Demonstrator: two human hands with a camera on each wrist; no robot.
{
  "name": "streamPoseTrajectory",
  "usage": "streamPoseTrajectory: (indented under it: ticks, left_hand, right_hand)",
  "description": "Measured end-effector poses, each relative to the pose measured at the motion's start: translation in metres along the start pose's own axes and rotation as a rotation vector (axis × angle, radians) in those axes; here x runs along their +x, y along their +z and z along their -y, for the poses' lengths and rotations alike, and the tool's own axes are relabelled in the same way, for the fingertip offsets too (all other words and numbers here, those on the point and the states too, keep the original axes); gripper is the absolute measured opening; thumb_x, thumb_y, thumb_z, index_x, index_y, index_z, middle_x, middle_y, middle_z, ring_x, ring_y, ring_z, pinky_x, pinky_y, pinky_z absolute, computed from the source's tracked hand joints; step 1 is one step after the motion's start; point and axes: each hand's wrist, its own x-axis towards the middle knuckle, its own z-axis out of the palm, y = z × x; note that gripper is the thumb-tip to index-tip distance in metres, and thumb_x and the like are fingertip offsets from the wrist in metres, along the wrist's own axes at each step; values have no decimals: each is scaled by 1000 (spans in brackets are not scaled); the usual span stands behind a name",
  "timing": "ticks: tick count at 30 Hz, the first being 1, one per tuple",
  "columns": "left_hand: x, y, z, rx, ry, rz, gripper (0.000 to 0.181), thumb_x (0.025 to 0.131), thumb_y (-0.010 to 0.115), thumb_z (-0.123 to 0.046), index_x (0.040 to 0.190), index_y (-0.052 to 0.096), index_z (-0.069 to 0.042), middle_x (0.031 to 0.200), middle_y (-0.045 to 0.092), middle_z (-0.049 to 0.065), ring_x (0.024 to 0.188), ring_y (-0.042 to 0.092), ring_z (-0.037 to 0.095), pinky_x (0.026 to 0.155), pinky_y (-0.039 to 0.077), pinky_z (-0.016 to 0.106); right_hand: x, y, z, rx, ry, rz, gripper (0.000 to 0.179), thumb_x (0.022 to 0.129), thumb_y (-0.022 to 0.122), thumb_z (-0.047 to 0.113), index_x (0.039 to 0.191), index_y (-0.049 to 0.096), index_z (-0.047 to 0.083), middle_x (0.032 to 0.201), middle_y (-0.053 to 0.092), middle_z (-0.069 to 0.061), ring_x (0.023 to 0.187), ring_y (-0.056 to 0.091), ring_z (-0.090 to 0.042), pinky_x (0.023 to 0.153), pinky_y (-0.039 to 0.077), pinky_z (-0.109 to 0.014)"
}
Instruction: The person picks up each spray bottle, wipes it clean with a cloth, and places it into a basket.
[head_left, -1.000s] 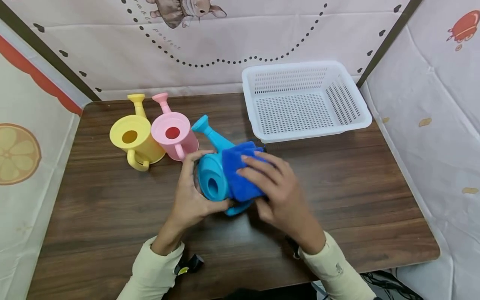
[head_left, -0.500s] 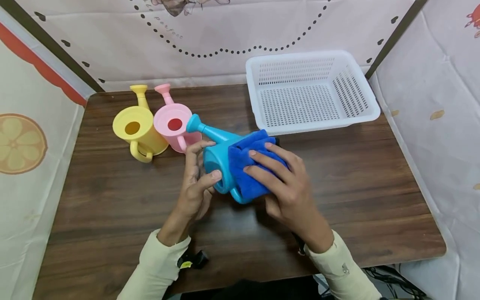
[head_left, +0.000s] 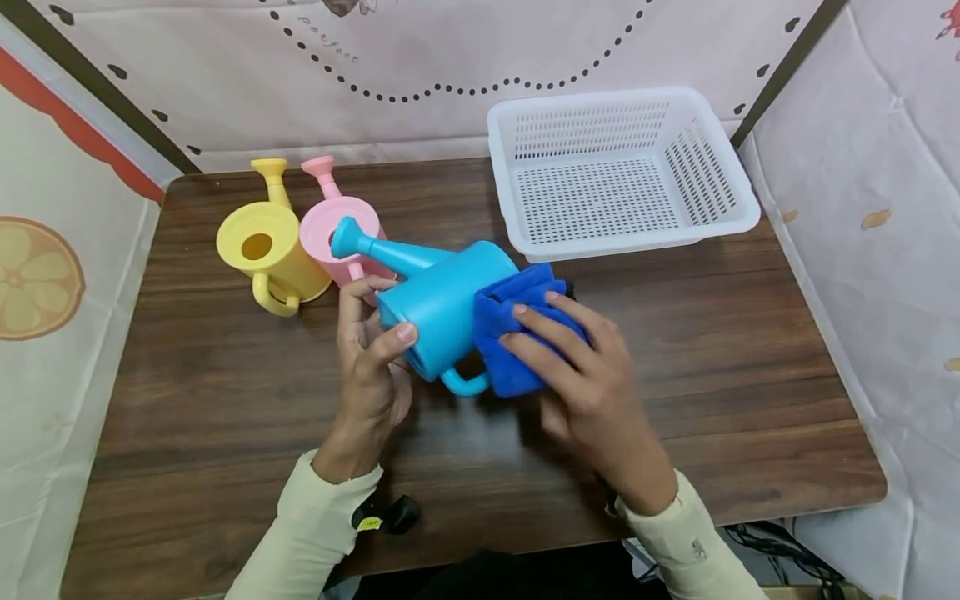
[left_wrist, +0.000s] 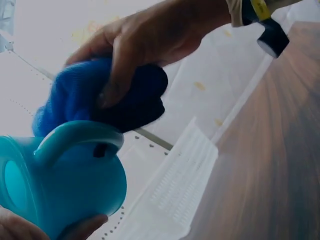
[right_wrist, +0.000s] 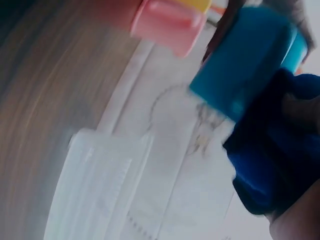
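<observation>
Basket, white, slotted floor showing, at 2 o'clock in head view. Yellow can + pink can upright at 10. Blue can mid-view, tilted, plain/smooth, spout to 10. L hand curled round its mouth end; R hand grips blue cloth at its base end.

L wrist: can at 8, handle under cloth.

R wrist: can at 2, blurred; basket at 7, inside hidden.

No legible text. Faint lettering on back wall, near top edge beside dotted curve: too small. Yellow label on left wrist's black device: unreadable. Small dark emblem near cuff edge of right sleeve: indistinct.
</observation>
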Motion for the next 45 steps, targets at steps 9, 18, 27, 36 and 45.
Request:
streamPoseTrajectory:
  ticks: [9,18,27,36,45]
  left_hand:
    - [3,-7,-7,42,-10,88,55,88,73,-18,137,48,-24,152,49,11,137,53,36,104,58,41]
    - [-2,-12,-27,-21,-195,252,58,87,57,-31,144,56,-26,148,46,12,128,51,35,97,59,43]
    - [11,-8,-13,-70,-115,57,56,94,67,-34,148,54,-24,152,50,7,139,48,35,101,54,44]
    - [3,-10,-8,-31,-128,187,61,95,62,-41,154,56,-28,154,49,10,136,51,33,101,56,44]
    - [7,-2,3,135,68,64,50,117,57,-45,155,66,-14,154,72,7,138,62,25,103,57,33]
  right_hand:
    - [0,8,20,20,-103,-25,45,92,66,-5,128,78,18,141,80,-7,140,66,-38,118,56,-57]
    - [10,-1,-17,516,256,-146,48,93,63,-15,139,68,-3,151,68,-26,146,64,-40,128,49,-50]
    - [-7,5,-11,604,324,-52,52,90,76,-14,139,69,1,148,70,-23,144,65,-38,127,50,-49]
    - [4,2,-21,603,313,-129,52,91,73,-14,141,66,-4,150,69,-25,143,66,-35,127,49,-47]
    - [-4,4,-14,626,290,-252,50,86,75,-17,134,66,-8,145,69,-31,144,67,-32,127,51,-47]
